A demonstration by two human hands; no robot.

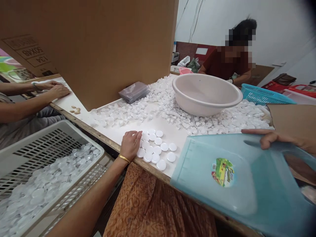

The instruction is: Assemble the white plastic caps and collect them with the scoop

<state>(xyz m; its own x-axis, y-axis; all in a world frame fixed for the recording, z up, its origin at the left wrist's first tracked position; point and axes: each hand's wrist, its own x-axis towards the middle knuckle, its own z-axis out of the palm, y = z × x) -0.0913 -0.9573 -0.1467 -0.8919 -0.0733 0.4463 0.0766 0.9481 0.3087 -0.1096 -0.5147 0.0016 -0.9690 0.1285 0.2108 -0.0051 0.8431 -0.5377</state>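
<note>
My left hand (130, 144) rests at the table's front edge with fingers bent over a cluster of flat white round caps (156, 149). A gold bangle sits on that wrist. My right hand (276, 138) grips the upper edge of a translucent blue plastic scoop (234, 177) with a green label, tilted against the table edge beside the caps. A large heap of small white plastic pieces (222, 120) covers the white tabletop (123, 131) beyond.
A pink basin (206, 93) stands on the heap. A tall cardboard box (98, 46) stands at left. A grey crate (46, 141) of clear lids sits at lower left. Another person's hands (53, 89) rest at far left; a person (229, 61) sits opposite near a blue basket (264, 94).
</note>
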